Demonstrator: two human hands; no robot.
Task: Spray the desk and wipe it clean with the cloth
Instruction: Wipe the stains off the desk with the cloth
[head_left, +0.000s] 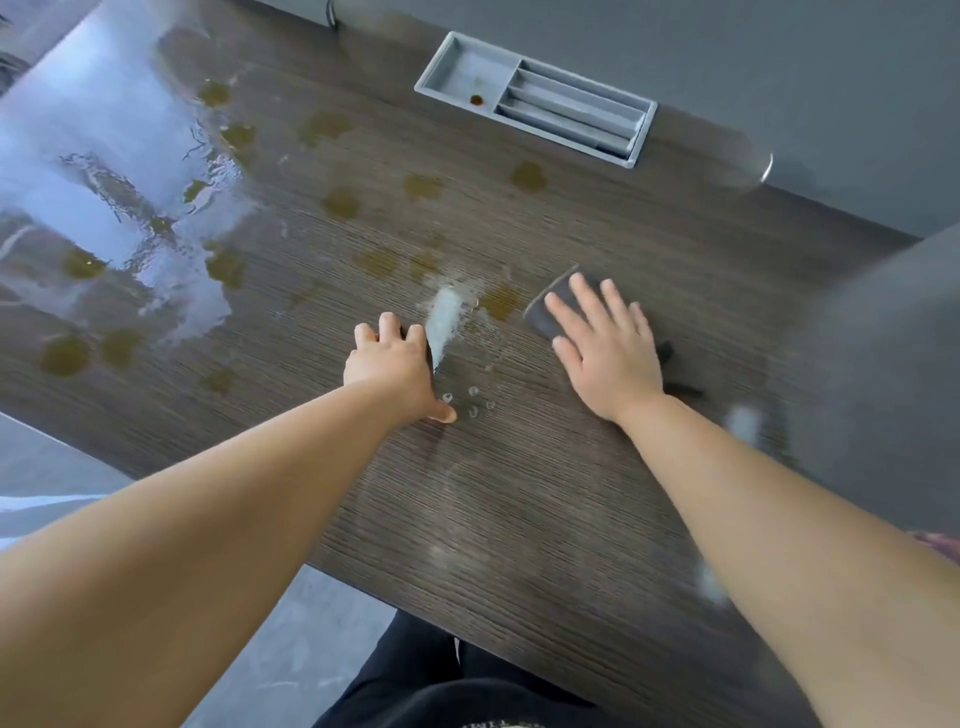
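1. The right hand (608, 353) lies flat and open on a dark cloth (543, 312), fingers straight.
2. The cloth is on the desk (519, 519), toward the right edge, about halfway between the near and far edges.
3. The left hand (389, 364) rests on the desk left of the cloth. Its fingers bend over something dark; I cannot tell if it grips it.
4. A blurry white streak (444, 325) is just beside those fingers.
5. Brown spots (340, 202) dot the desk, and the left side is wet (130, 208).
6. A gray tray (645, 135) sits by the far edge.
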